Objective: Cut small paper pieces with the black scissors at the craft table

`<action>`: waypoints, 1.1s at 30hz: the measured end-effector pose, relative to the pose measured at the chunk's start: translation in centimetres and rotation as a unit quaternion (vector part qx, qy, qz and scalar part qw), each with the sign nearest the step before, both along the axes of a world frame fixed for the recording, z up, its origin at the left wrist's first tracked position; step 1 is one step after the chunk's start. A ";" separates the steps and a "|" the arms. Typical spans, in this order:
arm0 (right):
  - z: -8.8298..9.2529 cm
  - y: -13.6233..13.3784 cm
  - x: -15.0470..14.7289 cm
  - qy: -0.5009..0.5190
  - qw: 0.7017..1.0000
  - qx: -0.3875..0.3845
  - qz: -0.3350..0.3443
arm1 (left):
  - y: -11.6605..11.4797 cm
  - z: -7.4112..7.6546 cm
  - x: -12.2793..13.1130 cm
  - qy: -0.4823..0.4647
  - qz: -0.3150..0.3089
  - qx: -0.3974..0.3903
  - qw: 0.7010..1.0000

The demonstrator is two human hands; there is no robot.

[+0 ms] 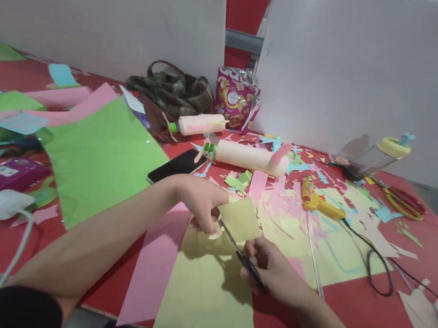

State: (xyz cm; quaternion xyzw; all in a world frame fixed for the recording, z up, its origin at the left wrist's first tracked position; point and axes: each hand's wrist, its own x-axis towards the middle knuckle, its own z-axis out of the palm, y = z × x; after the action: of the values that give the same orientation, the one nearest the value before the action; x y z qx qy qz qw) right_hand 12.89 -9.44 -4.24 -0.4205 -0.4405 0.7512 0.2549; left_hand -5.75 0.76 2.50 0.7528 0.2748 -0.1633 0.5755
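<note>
My left hand (204,200) pinches a small piece of yellow paper (241,219) above the table. Black-handled scissors (249,269) are in my right hand (265,265), their blades pointing up and left along the lower edge of that piece. Below both hands lies a larger yellow sheet (208,298), partly over a pink sheet (156,262). Whether the blades are closed on the paper I cannot tell.
A phone (177,166) lies beyond my left wrist. Two paper-wrapped bottles (251,158) lie farther back, before a snack bag (236,98). To the right are a yellow glue gun (320,203) with a cable and more scissors (403,201). Paper scraps cover the middle.
</note>
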 end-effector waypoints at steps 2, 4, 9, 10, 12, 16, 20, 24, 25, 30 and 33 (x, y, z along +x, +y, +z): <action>0.0 0.1 0.1 0.000 1.000 0.005 -0.007 | 0.1 -0.2 -0.1 -0.003 -0.002 0.010 1.000; -0.1 0.2 0.2 0.002 1.000 0.016 -0.017 | 0.3 -0.4 -0.2 -0.005 0.002 0.027 1.000; -0.6 0.5 0.3 0.004 0.996 0.052 -0.078 | 0.8 -0.8 -0.3 -0.020 0.048 0.030 0.998; -0.6 0.6 0.3 0.001 0.994 0.056 -0.097 | 0.8 -0.8 -0.3 -0.031 0.057 0.025 0.998; -0.7 0.8 0.2 -0.009 0.989 0.062 -0.133 | 0.9 -0.9 -0.2 -0.053 0.072 0.026 0.996; -0.7 1.1 0.2 0.002 0.977 0.061 -0.206 | 0.8 -0.8 0.0 -0.079 0.099 0.040 0.991; -0.5 1.2 0.3 0.097 0.975 -0.009 -0.198 | 0.6 -0.9 0.5 -0.108 0.137 0.066 0.982; 0.0 1.2 0.5 0.176 0.969 -0.084 -0.154 | 0.2 -1.2 1.1 -0.131 0.177 0.084 0.972; 0.1 1.2 0.6 0.187 0.967 -0.100 -0.142 | 0.2 -1.3 1.2 -0.135 0.186 0.085 0.970; 0.0 1.1 0.5 0.204 0.968 -0.063 -0.133 | -0.4 -1.9 1.9 -0.138 0.204 0.101 0.964; -0.3 1.1 0.3 0.145 0.966 0.050 -0.209 | -1.1 -2.4 2.6 -0.130 0.192 0.121 0.965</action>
State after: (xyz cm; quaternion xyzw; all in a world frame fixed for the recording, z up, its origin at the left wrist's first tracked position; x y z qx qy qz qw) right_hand 13.24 -8.33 -4.54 -0.3762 -0.3380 0.7113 0.4881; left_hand -3.20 -0.38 0.15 0.7650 0.3545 0.0841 0.5311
